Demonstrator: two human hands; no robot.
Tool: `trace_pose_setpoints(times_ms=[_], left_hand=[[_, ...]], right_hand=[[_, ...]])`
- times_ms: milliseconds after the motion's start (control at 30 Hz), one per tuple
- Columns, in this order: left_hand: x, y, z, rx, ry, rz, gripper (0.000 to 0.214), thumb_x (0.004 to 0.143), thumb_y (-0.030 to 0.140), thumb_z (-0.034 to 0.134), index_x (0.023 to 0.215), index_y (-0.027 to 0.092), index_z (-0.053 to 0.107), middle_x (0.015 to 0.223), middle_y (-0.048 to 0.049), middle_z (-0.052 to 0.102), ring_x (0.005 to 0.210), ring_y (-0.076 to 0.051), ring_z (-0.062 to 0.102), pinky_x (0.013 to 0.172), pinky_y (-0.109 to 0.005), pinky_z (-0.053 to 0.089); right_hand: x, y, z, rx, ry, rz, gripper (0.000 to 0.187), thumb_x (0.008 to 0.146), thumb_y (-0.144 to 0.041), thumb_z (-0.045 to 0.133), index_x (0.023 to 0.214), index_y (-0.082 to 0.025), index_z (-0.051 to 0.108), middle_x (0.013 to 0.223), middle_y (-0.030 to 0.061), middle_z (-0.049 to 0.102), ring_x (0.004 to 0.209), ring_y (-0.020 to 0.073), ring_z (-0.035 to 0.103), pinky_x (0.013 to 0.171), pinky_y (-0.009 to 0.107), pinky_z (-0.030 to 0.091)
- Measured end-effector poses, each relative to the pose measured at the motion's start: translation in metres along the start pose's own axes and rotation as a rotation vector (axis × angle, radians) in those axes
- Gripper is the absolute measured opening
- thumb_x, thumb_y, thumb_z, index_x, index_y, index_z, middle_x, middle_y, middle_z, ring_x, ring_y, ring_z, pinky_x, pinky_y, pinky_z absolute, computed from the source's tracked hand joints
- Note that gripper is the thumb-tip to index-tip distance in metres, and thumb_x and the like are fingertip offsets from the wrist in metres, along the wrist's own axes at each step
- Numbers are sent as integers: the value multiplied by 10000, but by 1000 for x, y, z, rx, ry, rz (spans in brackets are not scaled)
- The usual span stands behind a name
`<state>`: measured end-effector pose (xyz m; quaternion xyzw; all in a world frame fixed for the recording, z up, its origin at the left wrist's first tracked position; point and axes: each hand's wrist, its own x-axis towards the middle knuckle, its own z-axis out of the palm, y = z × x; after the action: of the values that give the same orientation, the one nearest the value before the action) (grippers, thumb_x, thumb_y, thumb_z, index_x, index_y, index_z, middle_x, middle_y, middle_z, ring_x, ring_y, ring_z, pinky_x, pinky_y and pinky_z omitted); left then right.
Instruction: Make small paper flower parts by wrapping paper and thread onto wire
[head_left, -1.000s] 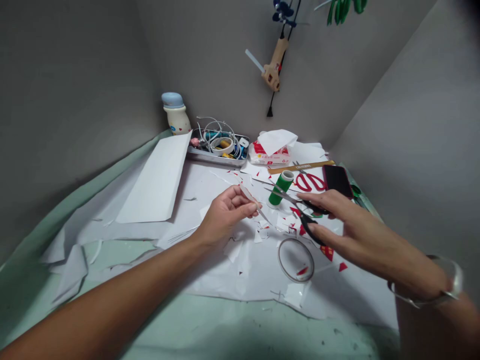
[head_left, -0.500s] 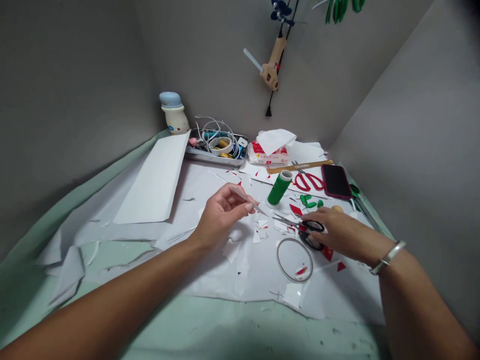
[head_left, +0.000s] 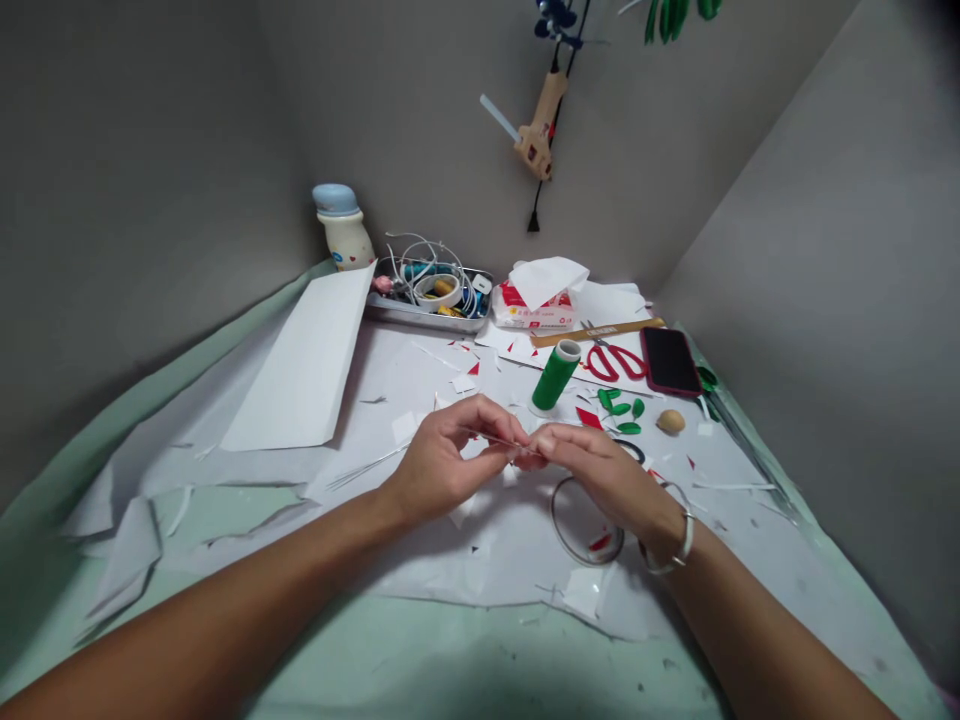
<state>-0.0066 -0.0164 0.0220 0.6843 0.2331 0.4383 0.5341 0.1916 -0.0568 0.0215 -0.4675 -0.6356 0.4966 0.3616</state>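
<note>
My left hand [head_left: 450,460] pinches a thin pale strip [head_left: 501,440] above the white paper sheets [head_left: 420,380]. My right hand [head_left: 596,470] meets it from the right and pinches the strip's other end with fingertips closed. The black-handled scissors [head_left: 634,452] lie on the paper just behind my right hand, mostly hidden by it. A clear tape ring [head_left: 581,525] lies under my right wrist. A green spool [head_left: 555,378] stands upright just beyond my fingers.
Red-handled scissors [head_left: 615,360], a wooden ruler [head_left: 596,333] and a dark phone [head_left: 670,362] lie at the back right. A metal tray [head_left: 427,310] of cables, a tissue pack [head_left: 536,305] and a small bottle [head_left: 341,228] stand near the wall. A glue gun [head_left: 534,135] hangs above. Paper scraps litter the surface.
My right hand set the black scissors down on the paper, then moved left to join my left hand on the thin strip. My left hand lowered slightly.
</note>
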Motion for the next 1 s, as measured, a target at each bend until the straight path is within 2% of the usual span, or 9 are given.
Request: trace_pose_setpoints(times_ms=[67,133,267,367,467,567,667,800,1000], left_hand=[[1,-2,0,-26,3,-21,80,801,158,675,821,188,604,884,-47,689,844,-180,650,810,-336,503],[4,-5,0,-83,25,-85,170,792,156,690,936,193,609,898,-38,684,820,-163,643,794,-317,495],[9,-8,-1,-174,79,-252,408,757,176,733,1134,199,579,938,-47,696,788,-145,627,738,-281,471],[11,-6,-3,-195,97,-313,355,737,223,760,1067,190,633,915,-54,703,789,-154,626,706,-273,458],[11,-4,-4,-143,139,-348,151,766,273,738,873,177,692,790,-42,697,693,-141,598,652,-270,436],[12,-6,-4,-143,162,-354,119,784,290,723,770,173,706,677,-33,674,632,-136,568,619,-274,422],[14,-10,-5,-200,194,-376,148,765,318,747,790,174,729,668,-41,680,621,-142,571,594,-280,422],[14,-15,-3,-250,239,-434,201,745,334,773,852,165,748,781,-67,714,662,-150,618,568,-268,430],[11,-11,0,-318,194,-471,303,759,285,769,1040,178,727,982,-108,737,782,-165,676,612,-254,461]], right_hand=[[1,4,0,67,32,2,249,925,-397,531,818,-203,646,841,21,679,838,178,617,824,327,463],[1,5,1,55,117,-25,256,924,-400,522,791,-201,614,800,15,666,793,171,605,784,312,461],[1,4,4,-181,359,-144,263,938,-382,486,763,-210,580,727,7,633,713,164,580,697,287,445],[1,6,7,-416,445,-221,227,938,-341,484,776,-213,580,707,9,625,662,160,564,650,280,424],[1,10,10,-505,421,-238,184,927,-312,500,809,-209,597,731,14,642,655,158,561,649,279,419],[1,13,11,-379,409,-196,242,940,-340,484,767,-210,590,690,1,615,651,155,553,651,274,424],[2,13,11,-151,393,-149,275,951,-384,458,773,-210,575,688,-3,606,672,156,572,676,275,452],[2,12,11,69,360,-98,193,904,-383,522,834,-210,572,705,-8,626,622,145,584,633,277,475],[5,18,9,153,490,-83,201,868,-360,567,739,-207,567,632,-27,576,550,127,540,557,260,452]])
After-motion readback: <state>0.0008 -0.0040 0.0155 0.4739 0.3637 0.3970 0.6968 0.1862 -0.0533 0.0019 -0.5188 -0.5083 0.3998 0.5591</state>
